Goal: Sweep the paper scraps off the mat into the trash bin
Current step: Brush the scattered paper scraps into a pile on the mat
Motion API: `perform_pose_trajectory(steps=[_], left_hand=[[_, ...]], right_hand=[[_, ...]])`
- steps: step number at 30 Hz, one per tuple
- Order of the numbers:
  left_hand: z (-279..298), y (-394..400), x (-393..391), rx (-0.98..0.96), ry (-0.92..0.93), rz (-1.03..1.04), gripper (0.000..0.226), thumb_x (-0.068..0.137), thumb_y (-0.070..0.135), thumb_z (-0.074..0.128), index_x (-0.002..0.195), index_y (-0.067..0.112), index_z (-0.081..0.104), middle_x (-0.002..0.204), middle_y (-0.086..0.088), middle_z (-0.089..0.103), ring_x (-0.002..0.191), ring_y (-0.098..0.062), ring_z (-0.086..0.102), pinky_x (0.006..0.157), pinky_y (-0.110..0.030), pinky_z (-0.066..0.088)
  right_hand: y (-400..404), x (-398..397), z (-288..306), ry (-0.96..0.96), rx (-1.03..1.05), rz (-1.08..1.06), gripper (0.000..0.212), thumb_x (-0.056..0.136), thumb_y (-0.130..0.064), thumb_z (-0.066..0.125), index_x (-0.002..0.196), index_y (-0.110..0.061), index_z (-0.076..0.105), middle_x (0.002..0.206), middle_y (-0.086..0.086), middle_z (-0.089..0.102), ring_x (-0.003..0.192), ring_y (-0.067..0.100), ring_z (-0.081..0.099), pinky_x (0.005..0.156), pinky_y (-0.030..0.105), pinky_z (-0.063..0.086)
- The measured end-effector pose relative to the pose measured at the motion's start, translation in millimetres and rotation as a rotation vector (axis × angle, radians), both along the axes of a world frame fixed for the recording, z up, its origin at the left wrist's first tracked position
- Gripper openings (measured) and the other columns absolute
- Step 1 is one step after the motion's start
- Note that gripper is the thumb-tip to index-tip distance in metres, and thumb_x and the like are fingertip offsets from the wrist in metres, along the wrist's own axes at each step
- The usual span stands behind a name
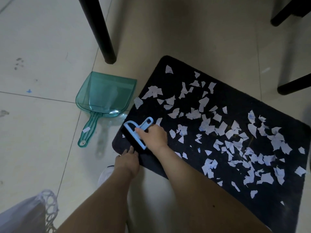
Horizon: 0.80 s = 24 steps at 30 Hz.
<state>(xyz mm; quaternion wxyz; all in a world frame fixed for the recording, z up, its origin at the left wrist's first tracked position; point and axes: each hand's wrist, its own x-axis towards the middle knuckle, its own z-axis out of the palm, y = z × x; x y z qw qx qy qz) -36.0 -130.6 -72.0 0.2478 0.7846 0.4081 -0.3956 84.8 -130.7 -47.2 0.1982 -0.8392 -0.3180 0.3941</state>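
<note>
White paper scraps (232,137) lie scattered over most of the dark mat (168,81), mainly to the right of the right hand (153,137), whose fingers are curled around a light-blue brush (134,132) at the mat's near-left corner. The left hand (127,158) presses that corner's edge, fingers mostly extended. A teal dustpan (104,96) sits on the tiles just beside the mat; the bin (25,214) stands nearer, at lower left.

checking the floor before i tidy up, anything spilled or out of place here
Yes. Torn paper scraps litter the dark mat, thickest toward its right side. One scrap overhangs the mat's left edge, and another lies on the handle of the teal dustpan on the tiles.
</note>
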Motion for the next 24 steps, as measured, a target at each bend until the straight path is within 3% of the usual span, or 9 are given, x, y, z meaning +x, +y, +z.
perform_pose_trajectory(steps=[4, 6, 8, 10, 12, 16, 20, 22, 24], left_hand=[[-8, 10, -2, -0.030, 0.027, -0.071, 0.046, 0.097, 0.012, 0.034, 0.143, 0.014, 0.041, 0.154, -0.005, 0.030, 0.142, -0.025, 0.031, 0.110, -0.040, 0.036], [-8, 15, 1, -0.047, 0.078, -0.106, 0.043, 0.098, 0.011, 0.036, 0.139, 0.007, 0.045, 0.145, -0.011, 0.044, 0.131, -0.026, 0.046, 0.106, -0.037, 0.042], [-4, 20, 5, -0.038, 0.100, -0.136, 0.043, 0.099, 0.009, 0.036, 0.141, 0.001, 0.041, 0.139, -0.014, 0.051, 0.127, -0.026, 0.051, 0.104, -0.033, 0.042], [-3, 23, 6, -0.017, 0.073, -0.123, 0.052, 0.100, 0.009, 0.034, 0.150, -0.002, 0.022, 0.142, -0.014, 0.047, 0.130, -0.025, 0.047, 0.104, -0.031, 0.039], [-1, 25, 7, -0.013, 0.063, -0.128, 0.056, 0.100, 0.009, 0.033, 0.151, -0.003, 0.014, 0.144, -0.014, 0.045, 0.132, -0.025, 0.044, 0.105, -0.030, 0.038], [-2, 32, 8, -0.026, 0.069, -0.160, 0.047, 0.098, 0.009, 0.036, 0.144, -0.001, 0.034, 0.139, -0.015, 0.050, 0.130, -0.027, 0.047, 0.104, -0.032, 0.040], [-7, 35, 8, -0.028, 0.088, -0.212, 0.044, 0.097, 0.010, 0.038, 0.140, 0.002, 0.043, 0.138, -0.013, 0.051, 0.129, -0.026, 0.048, 0.106, -0.030, 0.039], [-6, 36, 9, -0.019, 0.088, -0.244, 0.043, 0.098, 0.011, 0.038, 0.139, 0.002, 0.045, 0.138, -0.013, 0.052, 0.129, -0.026, 0.049, 0.108, -0.028, 0.038], [-6, 36, 10, -0.015, 0.075, -0.258, 0.041, 0.098, 0.011, 0.037, 0.137, 0.002, 0.048, 0.137, -0.013, 0.053, 0.128, -0.026, 0.050, 0.107, -0.029, 0.037]], right_hand=[[13, -11, 1, -0.066, -0.054, 0.195, 0.039, 0.090, -0.049, 0.053, 0.073, -0.016, 0.063, 0.063, -0.001, 0.056, 0.067, 0.022, 0.056, 0.056, 0.029, 0.037], [20, -11, 0, -0.119, -0.072, 0.263, 0.038, 0.091, -0.048, 0.051, 0.083, -0.014, 0.067, 0.069, 0.001, 0.059, 0.070, 0.022, 0.056, 0.058, 0.029, 0.036], [25, -8, 0, -0.139, -0.087, 0.294, 0.038, 0.092, -0.048, 0.050, 0.094, -0.014, 0.068, 0.083, 0.005, 0.066, 0.078, 0.024, 0.060, 0.064, 0.029, 0.039], [25, -6, 0, -0.152, -0.086, 0.286, 0.038, 0.093, -0.047, 0.050, 0.092, -0.012, 0.066, 0.088, 0.007, 0.067, 0.081, 0.025, 0.061, 0.066, 0.029, 0.040], [20, -5, -2, -0.174, -0.080, 0.208, 0.040, 0.094, -0.046, 0.049, 0.087, -0.010, 0.066, 0.087, 0.008, 0.068, 0.081, 0.026, 0.062, 0.065, 0.030, 0.042], [-2, -3, -7, -0.208, -0.085, -0.110, 0.042, 0.095, -0.047, 0.045, 0.073, -0.015, 0.057, 0.081, 0.006, 0.067, 0.066, 0.019, 0.056, 0.060, 0.027, 0.038], [-20, 5, -2, -0.259, -0.054, -0.416, 0.046, 0.096, -0.050, 0.042, 0.072, -0.013, 0.057, 0.074, 0.000, 0.061, 0.061, 0.015, 0.054, 0.051, 0.025, 0.034], [-22, 2, -1, -0.216, 0.014, -0.447, 0.051, 0.095, -0.051, 0.044, 0.073, -0.010, 0.063, 0.072, 0.002, 0.063, 0.062, 0.017, 0.057, 0.052, 0.025, 0.039], [-18, -9, -1, -0.113, 0.047, -0.297, 0.052, 0.094, -0.051, 0.047, 0.079, -0.007, 0.068, 0.076, 0.006, 0.067, 0.067, 0.020, 0.060, 0.060, 0.026, 0.042]])
